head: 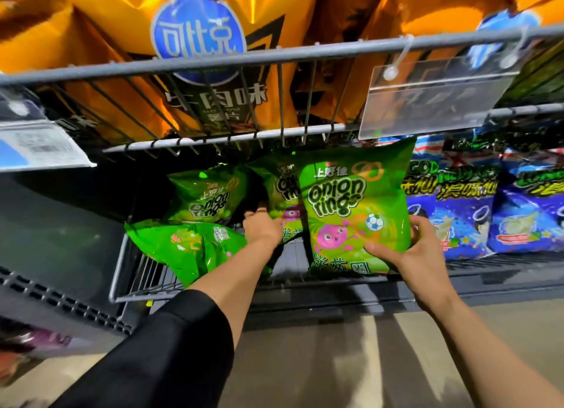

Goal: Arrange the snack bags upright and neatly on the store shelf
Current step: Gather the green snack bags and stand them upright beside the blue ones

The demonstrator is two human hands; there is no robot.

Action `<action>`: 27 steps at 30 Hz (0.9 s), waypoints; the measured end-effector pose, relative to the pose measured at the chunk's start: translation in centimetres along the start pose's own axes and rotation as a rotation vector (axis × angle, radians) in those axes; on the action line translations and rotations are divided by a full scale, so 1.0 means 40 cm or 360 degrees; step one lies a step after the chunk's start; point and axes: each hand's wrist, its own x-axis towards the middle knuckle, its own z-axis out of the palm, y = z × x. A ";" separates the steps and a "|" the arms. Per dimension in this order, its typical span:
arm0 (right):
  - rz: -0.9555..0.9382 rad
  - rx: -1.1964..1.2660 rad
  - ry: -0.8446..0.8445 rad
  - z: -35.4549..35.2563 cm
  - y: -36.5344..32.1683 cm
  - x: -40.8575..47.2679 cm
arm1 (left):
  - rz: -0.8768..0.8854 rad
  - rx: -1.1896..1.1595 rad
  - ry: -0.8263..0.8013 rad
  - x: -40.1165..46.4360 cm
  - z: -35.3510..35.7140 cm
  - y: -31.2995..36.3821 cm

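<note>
We find the right hand [409, 248] gripping the front bag [354, 206] upright at shelf [305, 288] front edge, prob. to face it outward, w/ left hand [262, 227] grasping the 2nd bag [282, 194] behind, steadying it; flat bag [186, 248] at left corner unsorted.

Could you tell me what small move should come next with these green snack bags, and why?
Probably pick up the fallen bag with the left hand and stand it upright. It lies tipped on its side at the shelf front, while the front bag, held by the right hand, already stands upright.
</note>
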 end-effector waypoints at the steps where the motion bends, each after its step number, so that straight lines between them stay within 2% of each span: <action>1: -0.0003 -0.0022 0.0005 0.002 0.000 -0.002 | -0.0040 -0.0167 -0.0022 -0.005 0.004 -0.007; 4: -0.0030 -0.0042 0.0016 0.014 -0.006 0.000 | -0.0086 -0.0490 -0.0044 -0.006 0.017 -0.032; 7: -0.0042 -0.0032 -0.0041 0.047 -0.018 0.002 | -0.0015 -0.0848 -0.0050 -0.030 0.001 -0.037; 9: -0.0042 -0.0052 -0.0088 0.076 -0.016 -0.002 | 0.0032 -0.1246 -0.0213 -0.065 -0.008 -0.039; 11: -0.0063 -0.0088 -0.0134 0.100 -0.013 -0.009 | 0.0069 -0.1517 -0.0495 -0.111 -0.020 -0.038; 13: -0.0088 -0.0101 -0.0168 0.115 -0.020 -0.011 | 0.0183 -0.1531 -0.0646 -0.140 -0.036 -0.039; 14: -0.0093 -0.0118 -0.0196 0.119 -0.023 -0.010 | 0.0251 -0.1511 -0.0618 -0.151 -0.042 -0.043; 19: -0.0190 -0.0419 -0.0326 0.147 -0.033 -0.004 | 0.0483 -0.1429 -0.0329 -0.194 -0.071 -0.073; 21: -0.0148 -0.0416 -0.0337 0.166 -0.047 -0.007 | 0.0559 -0.1357 -0.0203 -0.198 -0.089 -0.064; 24: -0.0015 -0.0243 -0.0307 0.188 -0.058 -0.009 | 0.0500 -0.1231 0.0020 -0.172 -0.095 -0.032; 27: 0.0080 -0.0345 -0.0201 0.209 -0.038 -0.015 | 0.0480 -0.0982 -0.0006 -0.162 -0.063 -0.049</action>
